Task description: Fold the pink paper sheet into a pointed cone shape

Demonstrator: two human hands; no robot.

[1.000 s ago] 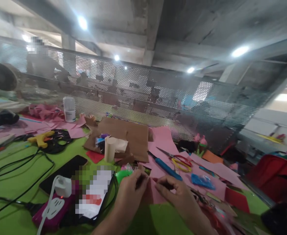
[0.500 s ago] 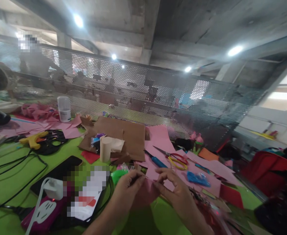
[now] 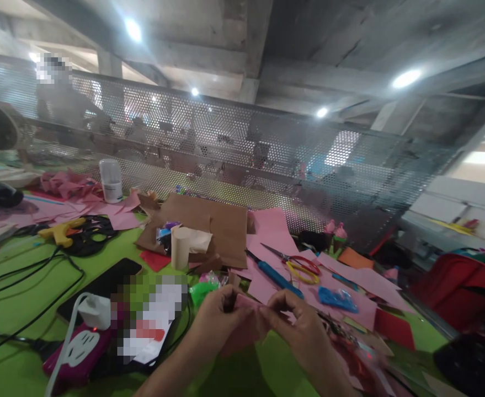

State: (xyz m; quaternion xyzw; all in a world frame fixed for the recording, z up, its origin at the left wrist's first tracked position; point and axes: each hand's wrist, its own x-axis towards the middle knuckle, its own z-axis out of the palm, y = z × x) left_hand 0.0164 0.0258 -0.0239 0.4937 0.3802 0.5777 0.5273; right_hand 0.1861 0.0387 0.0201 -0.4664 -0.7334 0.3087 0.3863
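My left hand (image 3: pixel 217 315) pinches a piece of pink paper (image 3: pixel 244 325) by its upper edge, thumb in front. My right hand (image 3: pixel 288 315) grips the same paper near its right top corner, with thumb and index finger together. The paper hangs down between both hands above the green tabletop, and its top edge looks folded over. Just beyond the right hand lie a blue-handled tool (image 3: pixel 277 275) and scissors (image 3: pixel 302 269) with red and yellow handles, on pink sheets. A bright green item (image 3: pixel 201 291) sits beside the left hand.
A phone with a lit screen (image 3: pixel 153 325), a purple power strip (image 3: pixel 74 353) with a white plug, and black cables lie to the left. Brown cardboard (image 3: pixel 225 220) and a cream cylinder (image 3: pixel 180 248) stand behind. A red chair (image 3: pixel 461 286) is at right, a perforated metal screen (image 3: pixel 209 143) beyond.
The pink paper's top edge has tilted and now shows as a folded flap between my fingers. Both hands stay pinched on it, and the view has shifted slightly.
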